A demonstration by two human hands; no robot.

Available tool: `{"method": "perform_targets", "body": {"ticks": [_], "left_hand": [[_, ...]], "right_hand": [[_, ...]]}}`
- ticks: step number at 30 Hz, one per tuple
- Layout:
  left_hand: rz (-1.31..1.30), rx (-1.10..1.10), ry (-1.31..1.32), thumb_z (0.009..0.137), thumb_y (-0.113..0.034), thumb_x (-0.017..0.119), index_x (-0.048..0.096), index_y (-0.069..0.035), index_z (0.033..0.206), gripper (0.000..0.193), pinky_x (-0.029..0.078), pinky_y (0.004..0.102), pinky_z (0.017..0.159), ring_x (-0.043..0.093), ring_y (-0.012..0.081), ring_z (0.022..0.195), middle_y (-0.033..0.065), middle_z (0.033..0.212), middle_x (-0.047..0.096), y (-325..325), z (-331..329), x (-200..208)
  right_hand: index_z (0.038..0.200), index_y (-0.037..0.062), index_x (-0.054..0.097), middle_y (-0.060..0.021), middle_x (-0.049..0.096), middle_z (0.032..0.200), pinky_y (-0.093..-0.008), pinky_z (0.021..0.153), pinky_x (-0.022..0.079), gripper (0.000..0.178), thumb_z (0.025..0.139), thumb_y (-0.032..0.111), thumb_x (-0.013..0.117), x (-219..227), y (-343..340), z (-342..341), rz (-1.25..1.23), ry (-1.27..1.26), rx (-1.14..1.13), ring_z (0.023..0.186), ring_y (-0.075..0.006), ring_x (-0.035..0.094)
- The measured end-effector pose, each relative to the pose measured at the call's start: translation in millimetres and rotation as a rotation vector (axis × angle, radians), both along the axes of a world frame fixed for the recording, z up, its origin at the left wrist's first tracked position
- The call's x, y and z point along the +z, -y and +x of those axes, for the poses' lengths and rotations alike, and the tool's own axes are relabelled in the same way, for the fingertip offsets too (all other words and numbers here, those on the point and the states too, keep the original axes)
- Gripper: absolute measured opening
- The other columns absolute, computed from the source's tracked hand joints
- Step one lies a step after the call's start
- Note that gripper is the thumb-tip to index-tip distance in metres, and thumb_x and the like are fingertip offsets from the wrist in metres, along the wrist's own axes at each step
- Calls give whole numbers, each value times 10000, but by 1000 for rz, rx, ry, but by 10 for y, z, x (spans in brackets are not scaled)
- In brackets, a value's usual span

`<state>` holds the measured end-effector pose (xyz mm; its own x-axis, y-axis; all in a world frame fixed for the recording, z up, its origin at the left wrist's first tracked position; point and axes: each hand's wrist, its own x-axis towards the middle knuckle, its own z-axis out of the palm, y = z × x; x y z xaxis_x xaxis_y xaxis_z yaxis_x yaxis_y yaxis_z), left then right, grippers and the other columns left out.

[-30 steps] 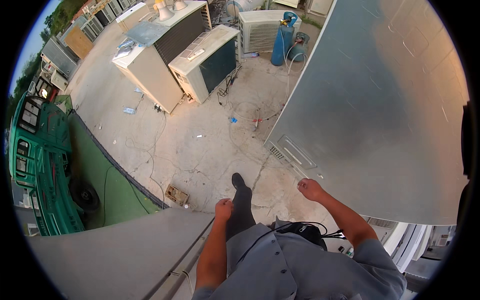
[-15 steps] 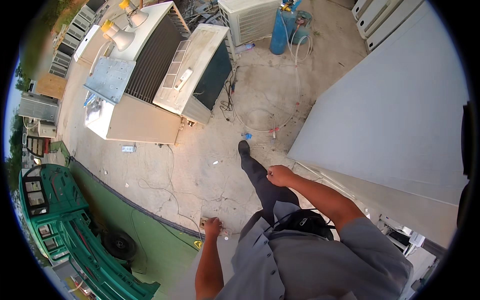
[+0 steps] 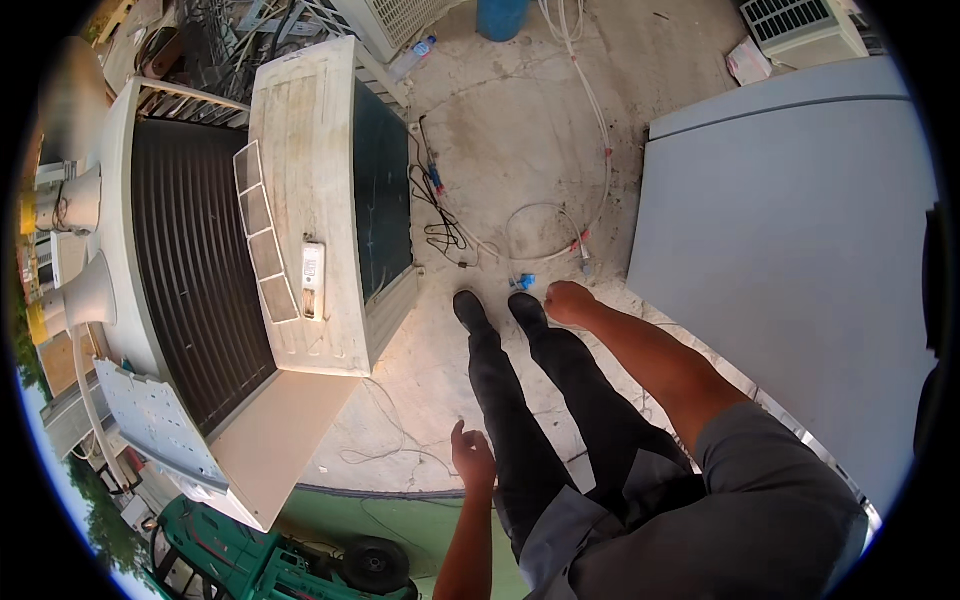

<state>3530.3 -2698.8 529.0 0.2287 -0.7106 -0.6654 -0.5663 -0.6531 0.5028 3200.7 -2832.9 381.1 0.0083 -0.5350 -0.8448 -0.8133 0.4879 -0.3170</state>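
My right hand hangs with curled fingers beside my right shoe; I see nothing in it. Close by on the concrete lie a blue fitting and a looped clear hose with red couplings. My left hand hangs beside my left leg, loosely open, one finger stretched away from the others, touching nothing. To the left stands a worn off-white air-conditioner outdoor unit. A white remote control and a white-framed mesh filter lie on top of it.
Left of that unit stands a larger casing with dark fins and loudspeaker horns. A tall grey cabinet flanks my right. Black cable lies tangled on the floor. A blue cylinder stands ahead; a green truck is at lower left.
I have stepped forward and turned left, and both shoes now show together. The outdoor unit and grey cabinet appear closer. My left hand's fingers have loosened; my right stays curled.
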Motion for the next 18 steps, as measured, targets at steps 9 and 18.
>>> {"method": "perform_targets", "body": {"ticks": [9, 18], "left_hand": [[-69, -708, 155, 840, -158, 633, 504, -8, 1316, 515, 417, 513, 922, 533, 402, 1080, 201, 1143, 597, 1256, -151, -786], [-64, -738, 112, 807, -68, 612, 562, 35, 1210, 419, 414, 470, 950, 531, 382, 1074, 199, 1141, 608, 1820, 131, -1022]], "right_hand": [[1247, 17, 570, -208, 562, 1300, -468, 972, 478, 511, 815, 286, 620, -1809, 471, 698, -26, 35, -376, 1178, -384, 565], [1255, 12, 441, -217, 507, 1272, -486, 881, 531, 478, 829, 136, 620, -3205, 722, 1086, -62, -182, -466, 1061, -406, 624]]}}
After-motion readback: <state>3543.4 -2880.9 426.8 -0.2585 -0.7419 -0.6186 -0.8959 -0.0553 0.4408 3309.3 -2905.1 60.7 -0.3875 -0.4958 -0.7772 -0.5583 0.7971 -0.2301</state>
